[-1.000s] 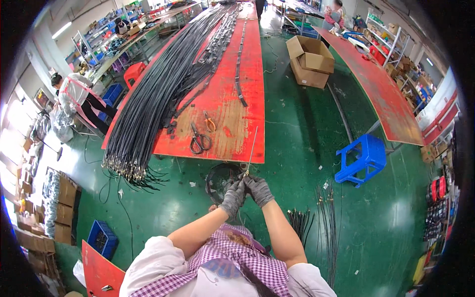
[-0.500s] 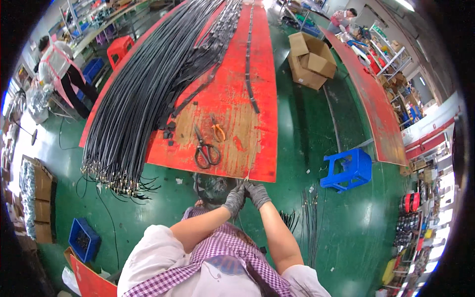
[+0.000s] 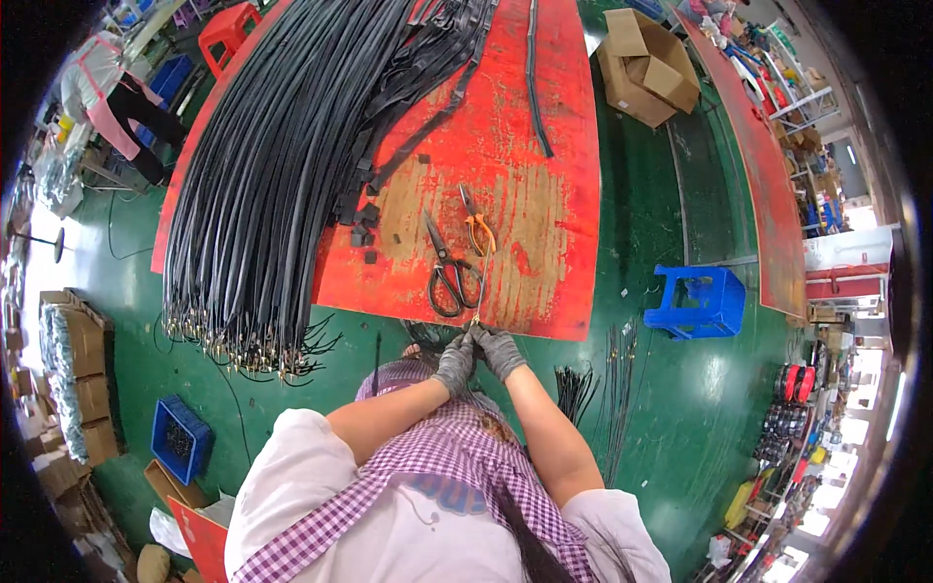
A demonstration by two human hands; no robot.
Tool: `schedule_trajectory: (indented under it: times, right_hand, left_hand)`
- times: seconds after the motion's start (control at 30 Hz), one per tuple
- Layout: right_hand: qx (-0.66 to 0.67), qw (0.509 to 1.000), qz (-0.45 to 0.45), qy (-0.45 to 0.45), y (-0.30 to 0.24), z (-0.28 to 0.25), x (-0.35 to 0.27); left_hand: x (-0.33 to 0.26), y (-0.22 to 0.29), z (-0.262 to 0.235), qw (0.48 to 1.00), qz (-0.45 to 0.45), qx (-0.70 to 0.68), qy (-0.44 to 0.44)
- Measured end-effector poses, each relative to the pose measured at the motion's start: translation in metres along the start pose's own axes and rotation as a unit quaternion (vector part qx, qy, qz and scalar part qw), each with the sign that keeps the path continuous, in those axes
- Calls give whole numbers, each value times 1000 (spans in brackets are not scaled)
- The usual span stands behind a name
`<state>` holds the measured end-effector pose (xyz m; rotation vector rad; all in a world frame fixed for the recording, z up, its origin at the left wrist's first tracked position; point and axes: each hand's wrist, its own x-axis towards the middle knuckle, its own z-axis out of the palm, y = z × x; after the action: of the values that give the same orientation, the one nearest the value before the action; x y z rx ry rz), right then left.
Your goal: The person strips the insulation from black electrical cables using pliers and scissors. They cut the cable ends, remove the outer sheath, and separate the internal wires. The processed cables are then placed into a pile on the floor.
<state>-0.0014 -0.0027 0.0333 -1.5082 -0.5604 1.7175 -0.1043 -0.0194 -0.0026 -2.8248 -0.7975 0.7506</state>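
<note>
My left hand [image 3: 455, 365] and my right hand [image 3: 500, 352], both in grey gloves, meet at the near edge of the red table [image 3: 544, 301]. Their fingertips are closed together on a thin, pale, straight strand [image 3: 485, 277] with a brass-coloured end; its exact kind is too small to tell. The strand reaches out over the tabletop, passing beside black-handled scissors [image 3: 447, 275]. Farther on lie pliers with orange handles [image 3: 477, 225]. A thick bundle of black cables [image 3: 262, 185] covers the table's left side, brass-coloured tips hanging over the edge.
Small black pieces [image 3: 365, 219] lie beside the bundle, and a black strip [image 3: 535, 87] runs along the right. A blue stool [image 3: 698, 301] and an open cardboard box [image 3: 646, 73] stand to the right. A blue crate [image 3: 181, 439] sits at lower left. A person [image 3: 102, 92] bends at far left.
The view has shifted, so the table and tools appear farther right and nearer my hands. My hands stay together on the strand, now close to the scissors' handles in the picture.
</note>
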Motion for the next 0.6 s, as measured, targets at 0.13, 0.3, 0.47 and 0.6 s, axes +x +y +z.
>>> schedule_trajectory:
  times: [0.13,0.3,0.47,0.6]
  right_hand:
    - [-50,998,10,27,-8,1,5]
    - [-225,969,-29,101,-38,-21,38]
    - [-683,704,-154,122,-97,27,64]
    - [-728,652,-193,92,-106,47,86]
  left_hand:
    - [3,-7,-1,996,-68,-23,51]
    - [0,-12,1,990,-119,46,62]
    - [-21,-12,41,947,-137,288,31]
    - [-64,-28,35,929,-121,351,2]
